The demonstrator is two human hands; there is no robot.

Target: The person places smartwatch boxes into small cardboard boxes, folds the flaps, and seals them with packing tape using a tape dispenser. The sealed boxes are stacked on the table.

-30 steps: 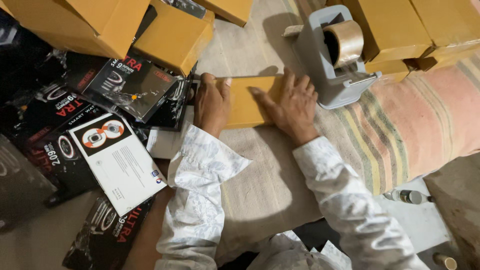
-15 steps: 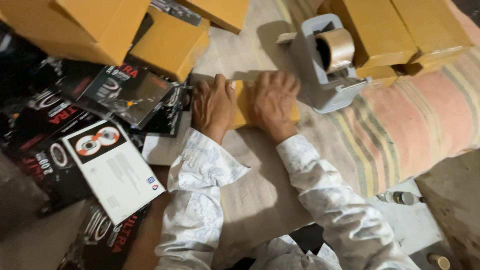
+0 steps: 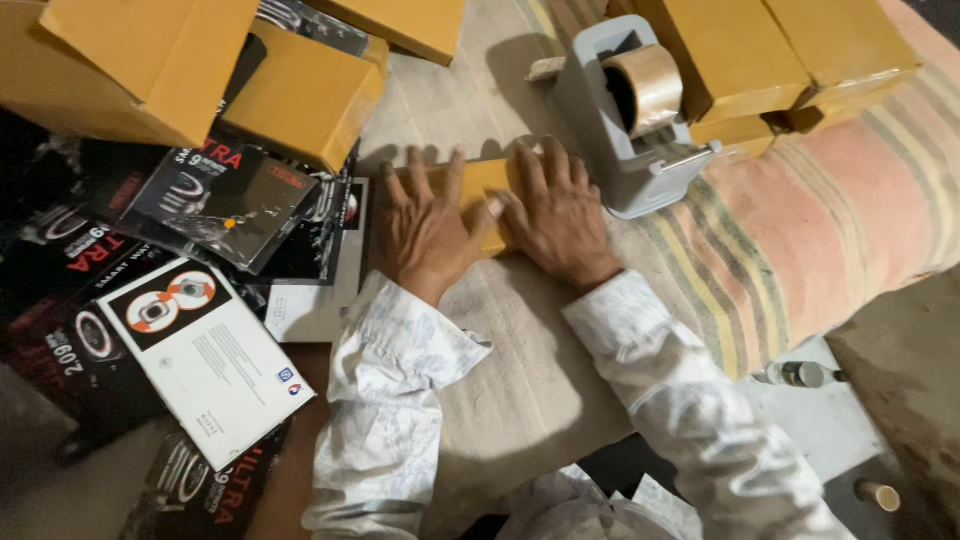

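The left hand [image 3: 425,225] and right hand [image 3: 555,215] lie flat, fingers spread, side by side, pressing the small yellow cardboard box [image 3: 482,182] under their palms; the grey tape dispenser [image 3: 625,115] stands just right of the right hand.

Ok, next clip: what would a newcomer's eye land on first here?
Both hands, left hand and right hand, press flat side by side on a small yellow-brown box at the centre, on a beige cloth. Just right of them stands a grey tape dispenser with a brown roll. To the left lies a heap of black and white product boxes.
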